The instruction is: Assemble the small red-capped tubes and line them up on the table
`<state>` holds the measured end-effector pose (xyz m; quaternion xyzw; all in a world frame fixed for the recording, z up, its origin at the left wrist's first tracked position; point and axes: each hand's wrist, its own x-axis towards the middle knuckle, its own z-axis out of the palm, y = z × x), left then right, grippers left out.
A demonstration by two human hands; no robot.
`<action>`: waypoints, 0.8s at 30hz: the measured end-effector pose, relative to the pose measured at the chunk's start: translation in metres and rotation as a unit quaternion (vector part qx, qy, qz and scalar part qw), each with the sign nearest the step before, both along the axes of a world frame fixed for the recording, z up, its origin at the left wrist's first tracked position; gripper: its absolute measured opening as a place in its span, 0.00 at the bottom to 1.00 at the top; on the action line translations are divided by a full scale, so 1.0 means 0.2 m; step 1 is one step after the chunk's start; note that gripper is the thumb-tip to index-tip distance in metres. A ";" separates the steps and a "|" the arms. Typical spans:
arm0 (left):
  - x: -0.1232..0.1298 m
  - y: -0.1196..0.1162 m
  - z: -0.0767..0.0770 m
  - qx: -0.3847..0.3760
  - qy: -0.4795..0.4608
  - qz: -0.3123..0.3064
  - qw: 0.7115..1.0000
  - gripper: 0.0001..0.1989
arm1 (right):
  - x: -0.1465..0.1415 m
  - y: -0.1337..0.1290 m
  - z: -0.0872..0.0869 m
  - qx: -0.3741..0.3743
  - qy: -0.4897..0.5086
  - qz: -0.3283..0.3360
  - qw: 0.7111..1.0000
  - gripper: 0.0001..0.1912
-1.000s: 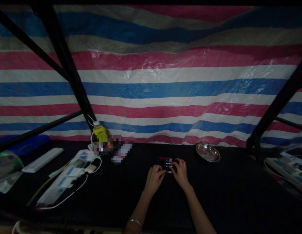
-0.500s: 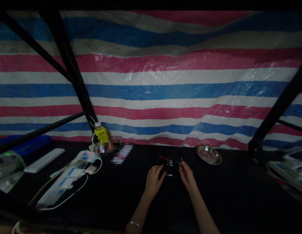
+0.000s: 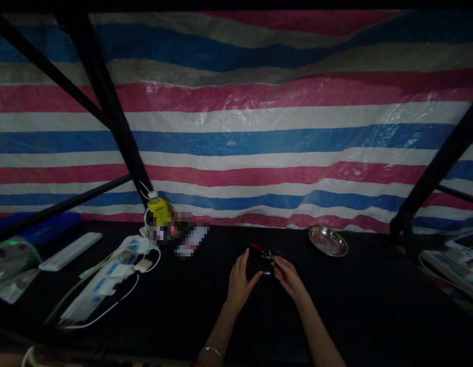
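Observation:
My left hand point(image 3: 239, 280) rests low over the black tabletop, thumb and fingers spread apart. By its thumb tip lies a small silver cylindrical piece point(image 3: 266, 273). A slim red and black item with a silver end point(image 3: 256, 246) lies just beyond the fingertips, among other small dark pieces too dim to make out. Thumb and fingers of my right hand point(image 3: 288, 276) are pinched on a small dark metallic piece point(image 3: 273, 255), held close to the red item. Whether the two touch, I cannot tell.
A round shiny metal dish point(image 3: 328, 241) sits to the right. On the left are a yellow bottle point(image 3: 158, 210), a white power strip with cables point(image 3: 102, 280) and a long white bar point(image 3: 71, 252). Black frame posts point(image 3: 122, 127) stand before striped sheeting point(image 3: 259, 142).
My right hand has moved left with the dark metallic piece, toward the red item. The left hand's fingers have stretched forward slightly.

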<state>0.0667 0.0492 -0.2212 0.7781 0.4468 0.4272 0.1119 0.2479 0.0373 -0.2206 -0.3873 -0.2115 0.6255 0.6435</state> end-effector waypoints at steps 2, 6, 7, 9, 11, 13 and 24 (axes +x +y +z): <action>0.00 0.00 0.00 0.015 0.001 -0.009 1.000 0.32 | -0.01 -0.01 0.01 -0.001 -0.025 0.029 0.999 0.17; 0.00 0.00 0.01 0.042 -0.014 -0.020 0.999 0.25 | -0.03 -0.02 0.01 0.020 -0.069 0.064 0.995 0.17; 0.00 0.00 0.01 0.047 -0.024 -0.024 0.998 0.22 | -0.03 -0.02 0.00 0.023 -0.078 0.068 0.994 0.18; 0.01 0.00 0.01 0.054 -0.046 -0.039 0.997 0.17 | -0.03 -0.02 -0.01 0.028 -0.087 0.072 0.993 0.18; 0.01 0.00 0.01 0.054 -0.068 -0.056 0.995 0.13 | -0.03 -0.01 -0.01 0.031 -0.082 0.075 0.993 0.18; 0.01 0.00 0.01 0.040 -0.092 -0.064 0.993 0.11 | -0.03 -0.01 -0.01 0.034 -0.067 0.084 0.994 0.18; -0.03 0.07 0.02 -0.088 -0.174 0.031 0.980 0.14 | 0.02 0.01 -0.02 0.067 -0.132 -0.077 0.986 0.20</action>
